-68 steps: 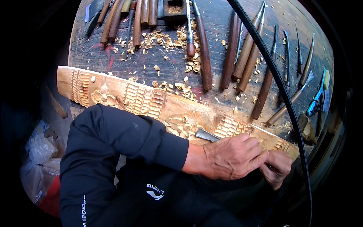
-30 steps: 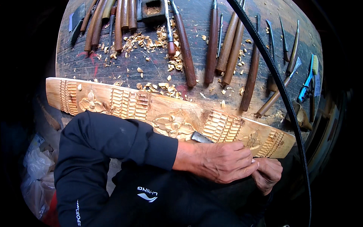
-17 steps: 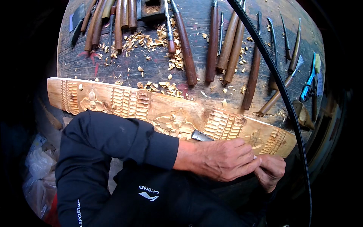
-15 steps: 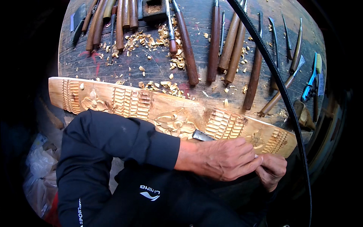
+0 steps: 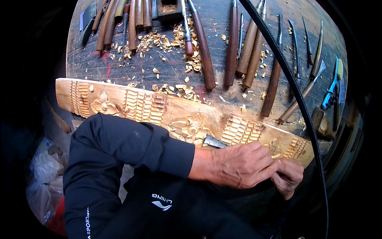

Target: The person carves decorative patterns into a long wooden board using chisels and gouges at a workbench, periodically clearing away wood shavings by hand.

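Observation:
My left hand [image 5: 242, 165] reaches across to the right, its fingers curled closed. A flat steel chisel blade [image 5: 215, 142] sticks out from under its far side, over the carving; the handle is hidden by the hand. My right hand [image 5: 288, 177] is closed too, its bent fingers meeting the left fingertips. What the right fingers pinch is hidden. Just beyond both hands lies a long pale wooden board [image 5: 187, 104], carved with flowers and rows of stepped notches. My left forearm covers part of its near edge.
Wood chips [image 5: 159, 42] litter the dark worktable [image 5: 139, 65]. Several wooden-handled chisels [image 5: 203, 51] lie along its far side. A blue brush [image 5: 333, 85] rests at the right. A black cable [image 5: 292, 81] hangs across the view. Plastic bags [image 5: 43, 171] sit at lower left.
The whole scene has shifted slightly to the right in the view. My hands stay together at the board's near edge, with their grip little changed.

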Motion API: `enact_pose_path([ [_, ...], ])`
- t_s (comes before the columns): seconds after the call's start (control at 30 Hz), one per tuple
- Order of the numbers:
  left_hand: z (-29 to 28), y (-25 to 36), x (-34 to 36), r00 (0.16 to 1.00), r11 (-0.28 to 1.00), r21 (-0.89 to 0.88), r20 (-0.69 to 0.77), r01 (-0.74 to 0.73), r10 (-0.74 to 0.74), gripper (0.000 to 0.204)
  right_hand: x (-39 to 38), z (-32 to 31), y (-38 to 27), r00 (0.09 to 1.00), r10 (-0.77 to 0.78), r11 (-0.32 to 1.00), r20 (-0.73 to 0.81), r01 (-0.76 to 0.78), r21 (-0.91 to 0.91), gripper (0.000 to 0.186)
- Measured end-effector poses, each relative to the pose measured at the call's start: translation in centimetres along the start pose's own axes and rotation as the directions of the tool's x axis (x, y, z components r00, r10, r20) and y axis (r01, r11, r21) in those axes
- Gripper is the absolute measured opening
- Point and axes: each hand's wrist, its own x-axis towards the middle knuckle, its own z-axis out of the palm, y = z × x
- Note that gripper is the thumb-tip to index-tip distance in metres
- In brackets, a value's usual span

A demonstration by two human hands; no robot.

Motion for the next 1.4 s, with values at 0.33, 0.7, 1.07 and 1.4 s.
enact_pose_path([
  [0.33,0.1,0.0,0.0,1.0,1.0,0.025,0.01,0.009,-0.009,0.041,0.3,0.8,-0.6,0.997,-0.005,1.0,-0.077,0.006,0.017,0.017],
  [0.7,1.1,-0.3,0.3,0.995,0.991,0.13,-0.099,-0.021,0.034,0.04,0.3,-0.4,0.0,0.999,0.011,1.0,0.05,-0.012,0.02,0.012],
  [1.07,0.2,-0.2,0.1,0.996,0.992,0.122,-0.087,0.006,0.005,0.036,0.9,0.6,0.0,0.999,-0.049,0.999,-0.01,0.049,-0.017,0.012],
  [1.4,-0.6,0.0,0.1,0.993,0.99,0.136,-0.109,-0.021,0.037,0.035,1.3,0.5,-2.4,1.0,0.017,1.0,-0.019,-0.017,-0.009,0.015],
])
